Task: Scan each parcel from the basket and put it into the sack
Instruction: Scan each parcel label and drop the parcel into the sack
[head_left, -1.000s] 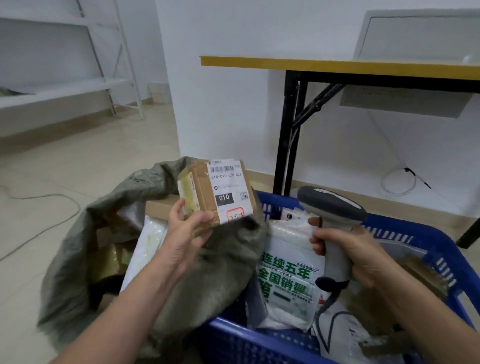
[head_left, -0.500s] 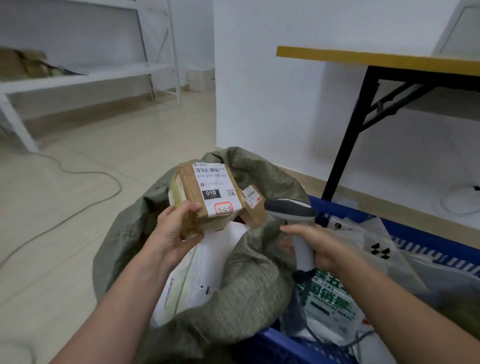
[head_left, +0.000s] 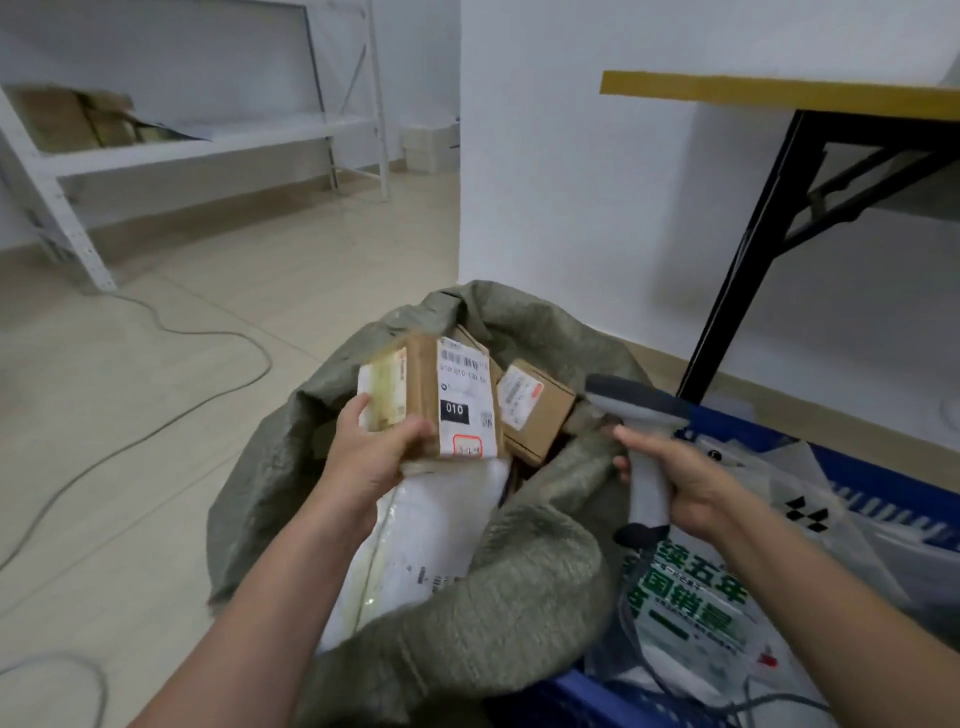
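My left hand grips a brown cardboard parcel with a white label marked 010, held over the open mouth of the grey-green woven sack. Inside the sack lie a smaller cardboard box and a white plastic mailer. My right hand holds a grey handheld scanner by its handle, just right of the sack's rim. The blue basket at the right holds white plastic parcels, one with green print.
A yellow-topped table with black legs stands against the white wall behind the basket. White metal shelving is at the far left. A grey cable snakes over the tiled floor left of the sack.
My left hand has carried the labelled parcel from above the sack's edge to over its open mouth and lower. The view has turned left; my right hand keeps the scanner near the sack's rim.
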